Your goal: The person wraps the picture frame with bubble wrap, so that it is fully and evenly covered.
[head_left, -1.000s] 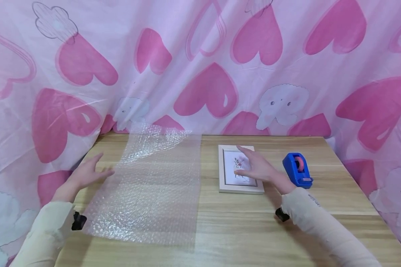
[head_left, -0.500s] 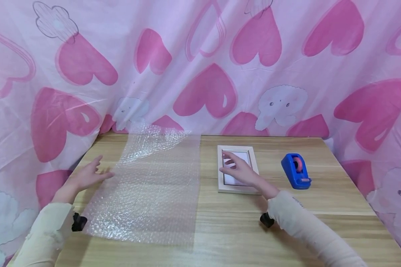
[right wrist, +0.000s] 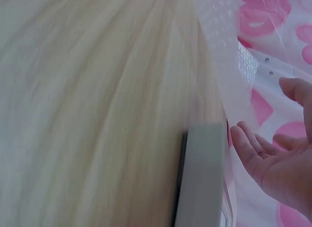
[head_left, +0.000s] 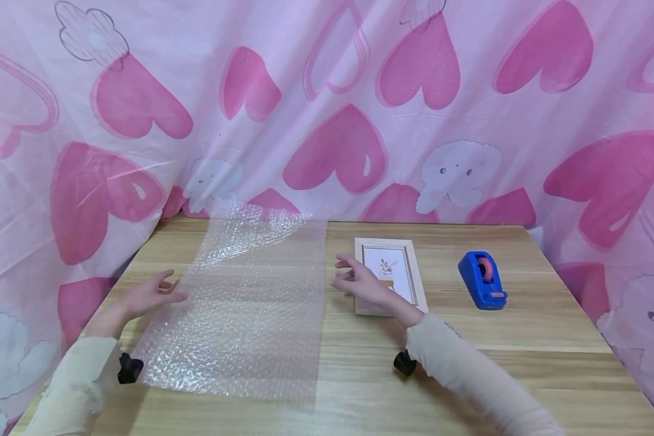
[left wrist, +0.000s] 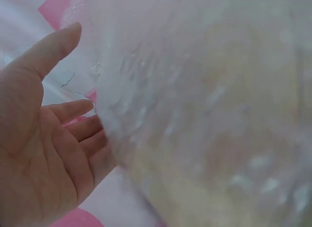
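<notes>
A sheet of clear bubble wrap (head_left: 256,315) lies flat over the left half of the table, its far end against the curtain. At its left edge is my left hand (head_left: 148,295), thumb and fingers apart and holding nothing; the left wrist view shows the palm (left wrist: 53,154) beside the film's edge. My right hand (head_left: 362,281) hovers over the left side of a white picture frame (head_left: 418,284), fingertips pointing towards the bubble wrap, with nothing in its grasp. The picture in the frame shows a plant in a pot, partly hidden by that hand.
A blue tape dispenser (head_left: 482,281) with a pink roll stands right of the picture frame. Behind the wooden table (head_left: 523,375) hangs a pink curtain (head_left: 327,91) with hearts. A small black camera (head_left: 405,363) sits under my right wrist, another (head_left: 129,367) at my left.
My right hand has moved left across the picture frame, from over its picture to its left edge. My left hand has lowered slightly towards the bubble wrap, its fingers bending a little more.
</notes>
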Action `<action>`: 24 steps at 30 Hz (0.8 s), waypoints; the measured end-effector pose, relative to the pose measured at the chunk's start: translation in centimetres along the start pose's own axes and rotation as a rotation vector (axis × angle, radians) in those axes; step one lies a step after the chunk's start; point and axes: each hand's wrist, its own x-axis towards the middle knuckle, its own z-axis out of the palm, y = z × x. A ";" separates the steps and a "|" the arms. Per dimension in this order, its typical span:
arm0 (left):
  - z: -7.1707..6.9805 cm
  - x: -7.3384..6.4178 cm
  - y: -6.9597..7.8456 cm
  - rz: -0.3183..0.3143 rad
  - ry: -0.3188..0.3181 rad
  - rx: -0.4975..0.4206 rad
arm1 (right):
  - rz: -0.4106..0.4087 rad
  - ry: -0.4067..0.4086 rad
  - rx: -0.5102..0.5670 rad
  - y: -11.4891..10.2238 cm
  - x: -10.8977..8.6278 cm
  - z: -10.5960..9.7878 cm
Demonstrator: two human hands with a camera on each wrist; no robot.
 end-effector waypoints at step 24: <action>1.7 0.7 -0.7 0.135 0.115 -0.107 | 0.079 0.145 0.214 -1.0 1.2 4.3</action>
